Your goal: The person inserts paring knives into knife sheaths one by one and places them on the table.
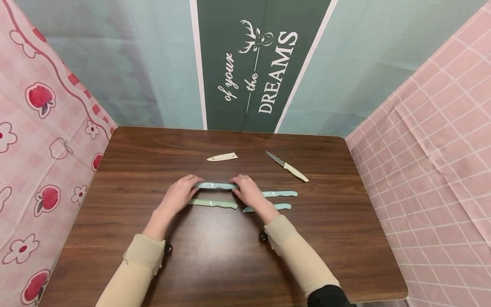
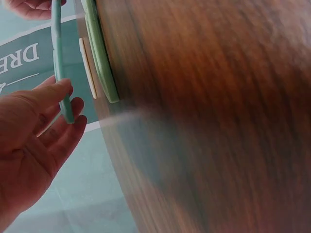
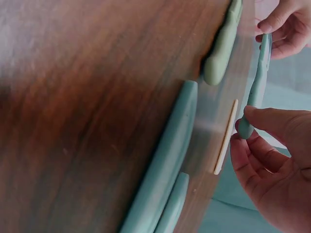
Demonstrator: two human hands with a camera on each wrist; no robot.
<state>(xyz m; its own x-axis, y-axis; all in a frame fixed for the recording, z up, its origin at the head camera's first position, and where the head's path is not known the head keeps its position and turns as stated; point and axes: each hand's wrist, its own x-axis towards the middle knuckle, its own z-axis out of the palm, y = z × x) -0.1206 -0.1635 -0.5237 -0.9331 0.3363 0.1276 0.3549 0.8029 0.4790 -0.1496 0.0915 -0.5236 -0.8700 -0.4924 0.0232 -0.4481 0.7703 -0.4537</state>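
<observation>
A light blue sheathed knife (image 1: 216, 186) is held level just above the table between both hands. My left hand (image 1: 179, 194) pinches its sheath end between thumb and fingers, seen closely in the left wrist view. At the other end, my right hand (image 1: 248, 192) pinches the tip of the handle, as the right wrist view shows. A green sheathed knife (image 1: 224, 205) lies just nearer to me, its far left end hidden by the left hand. Two more light blue knives, one above (image 1: 284, 194) and one below (image 1: 284, 207), lie to the right, partly covered by the right hand and wrist.
Farther back on the brown wooden table (image 1: 207, 264) lie an empty cream sheath (image 1: 222, 157) and an unsheathed knife with a cream handle (image 1: 296, 172), its bare blade pointing back left. Fabric hangings border the table at the back and both sides.
</observation>
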